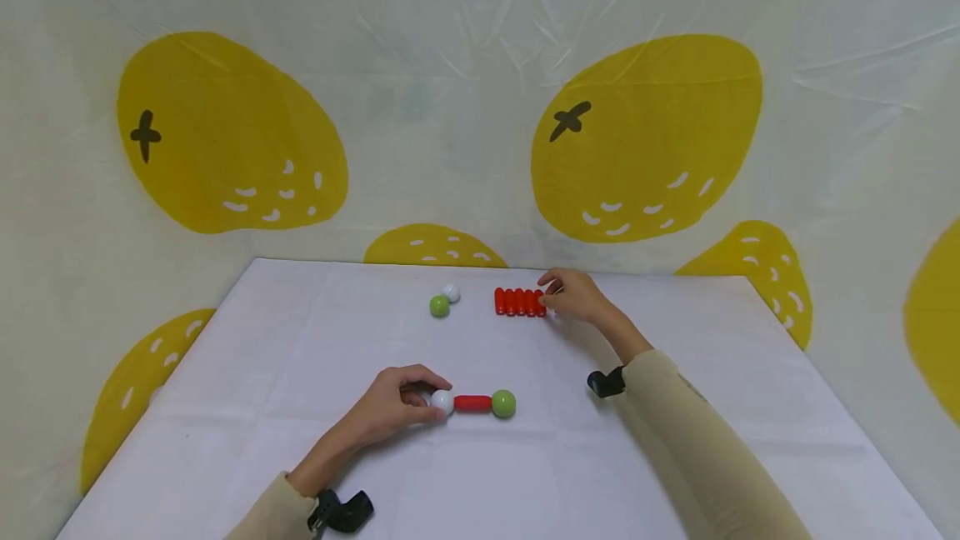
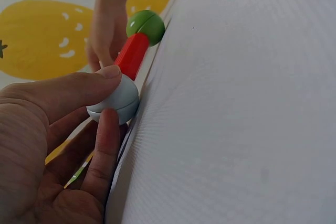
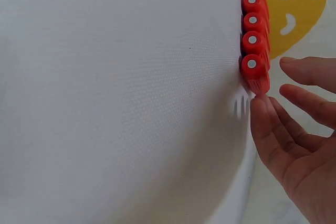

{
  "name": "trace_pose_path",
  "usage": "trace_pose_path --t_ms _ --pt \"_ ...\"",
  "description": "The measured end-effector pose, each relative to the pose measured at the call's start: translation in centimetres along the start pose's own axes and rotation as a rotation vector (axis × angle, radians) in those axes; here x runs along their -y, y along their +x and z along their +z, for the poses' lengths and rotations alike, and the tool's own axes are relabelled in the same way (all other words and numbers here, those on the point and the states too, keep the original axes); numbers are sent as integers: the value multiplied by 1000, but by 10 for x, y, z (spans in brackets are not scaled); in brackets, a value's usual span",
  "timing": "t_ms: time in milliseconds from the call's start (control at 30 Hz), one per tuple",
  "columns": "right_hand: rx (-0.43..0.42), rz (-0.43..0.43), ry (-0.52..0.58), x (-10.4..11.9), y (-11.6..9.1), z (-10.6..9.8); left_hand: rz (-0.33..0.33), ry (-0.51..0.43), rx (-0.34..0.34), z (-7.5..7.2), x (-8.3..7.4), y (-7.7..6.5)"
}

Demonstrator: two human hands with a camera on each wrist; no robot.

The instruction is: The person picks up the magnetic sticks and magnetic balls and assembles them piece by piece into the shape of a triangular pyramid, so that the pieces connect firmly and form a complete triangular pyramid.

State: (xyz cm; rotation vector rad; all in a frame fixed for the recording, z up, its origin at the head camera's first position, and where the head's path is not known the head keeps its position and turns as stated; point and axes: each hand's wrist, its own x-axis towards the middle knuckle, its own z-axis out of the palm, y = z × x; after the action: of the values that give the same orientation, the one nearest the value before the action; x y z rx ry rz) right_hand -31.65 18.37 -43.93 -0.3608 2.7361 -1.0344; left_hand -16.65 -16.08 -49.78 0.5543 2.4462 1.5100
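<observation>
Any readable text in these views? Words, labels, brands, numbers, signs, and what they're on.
None readable in any view.
Red rods: pale round dots on the ends, no lettering seen.
Held white ball and attached green ball: no markings seen.
Black wrist devices: too small to tell.
Backdrop: dark crosses on printed yellow fruit, not text.

Near white ball [image 1: 442,402], near red rod [image 1: 472,403], near green ball [image 1: 503,403]: smooth, glossy, plastic-looking; fine seam on both balls. Far row of red rods [image 1: 521,302]: shiny plastic look; end discs [image 3: 252,64], material unclear. Far green ball [image 1: 439,306], far white ball [image 1: 451,293]: glossy. Tablecloth [image 1: 225,407]: matt, fine-woven, faintly creased. Backdrop [image 1: 442,107]: sheet, slight sheen, wrinkled. Right sleeve [image 1: 705,440]: matt cloth.
</observation>
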Motion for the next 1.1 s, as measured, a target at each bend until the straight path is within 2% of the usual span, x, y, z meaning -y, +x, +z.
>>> trace_pose_path --t_ms 200,433,700,1100 --pt "56 72 13 -6 5 2 3 9 5 -1 2 1" --pt "81 74 24 -10 9 5 -9 15 0 0 1 1" --pt "79 90 25 -10 11 4 -8 11 -2 1 4 1" --pt "53 100 85 -11 7 6 -1 4 -1 1 2 1"
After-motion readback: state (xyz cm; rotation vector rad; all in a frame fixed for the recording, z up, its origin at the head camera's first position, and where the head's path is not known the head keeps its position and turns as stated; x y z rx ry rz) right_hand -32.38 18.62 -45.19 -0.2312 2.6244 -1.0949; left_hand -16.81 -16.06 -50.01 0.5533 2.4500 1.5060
